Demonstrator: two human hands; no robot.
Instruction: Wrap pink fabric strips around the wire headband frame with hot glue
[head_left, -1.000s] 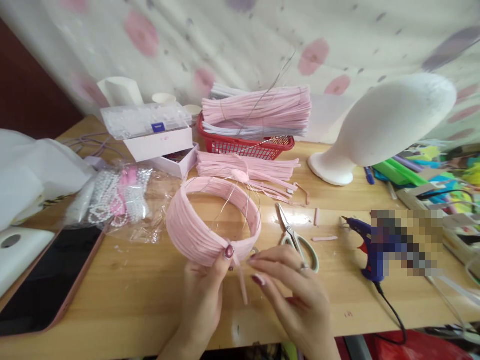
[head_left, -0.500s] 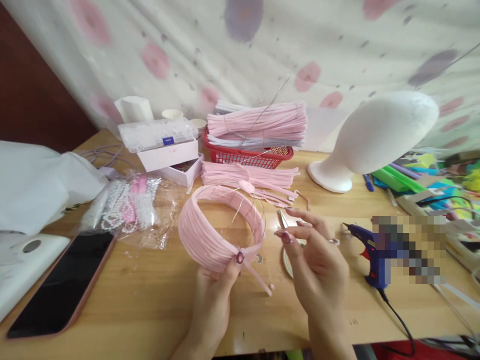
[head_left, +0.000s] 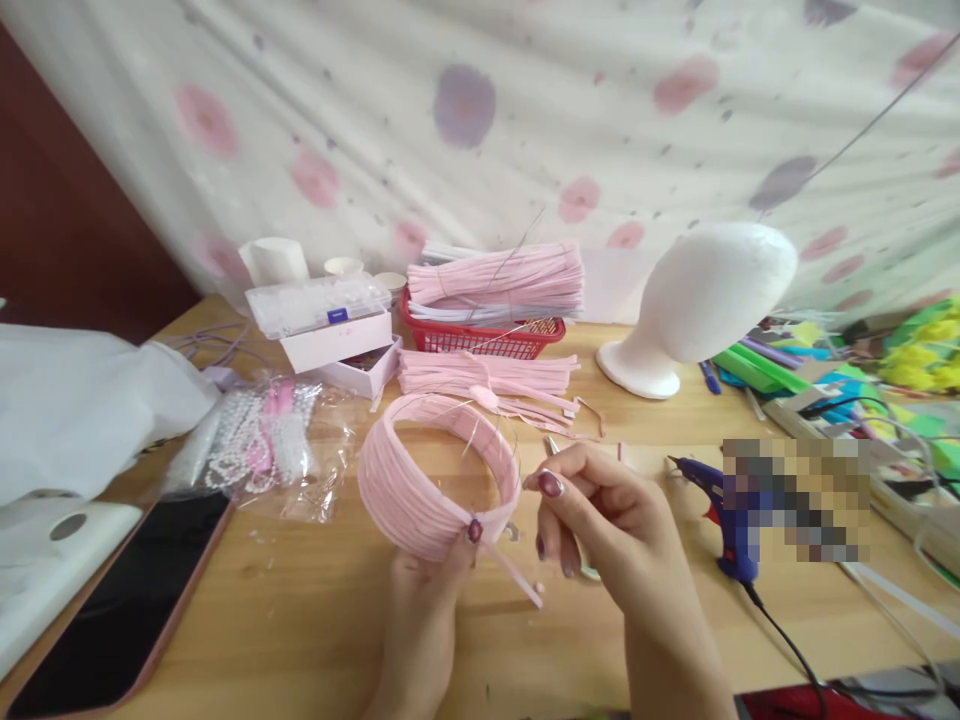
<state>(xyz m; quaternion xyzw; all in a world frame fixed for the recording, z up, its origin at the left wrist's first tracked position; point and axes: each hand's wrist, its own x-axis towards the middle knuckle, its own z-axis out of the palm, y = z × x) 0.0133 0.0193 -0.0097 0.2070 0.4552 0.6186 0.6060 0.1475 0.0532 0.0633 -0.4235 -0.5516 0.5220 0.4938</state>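
My left hand [head_left: 426,612] pinches one end of a wide headband [head_left: 405,488] wrapped in pink strips, thumb pressed on the wrap. A loose pink strip tail [head_left: 517,577] hangs from that end toward the right. My right hand [head_left: 626,530] is just right of the headband with its fingers curled over the scissors [head_left: 553,446]. Only the blade tip above the hand and a sliver of handle below it show.
A blue glue gun [head_left: 724,515] with its cord lies to the right. Behind stand a white foam head [head_left: 705,290], a red basket [head_left: 480,338] under pink strip bundles [head_left: 495,275], loose strips [head_left: 480,375], a bead box [head_left: 322,300], bagged pearls [head_left: 255,440] and a phone [head_left: 127,600].
My right hand left the strip tail by my left thumb, moved right over the scissors and curled its fingers around them. My left hand kept hold of the headband.
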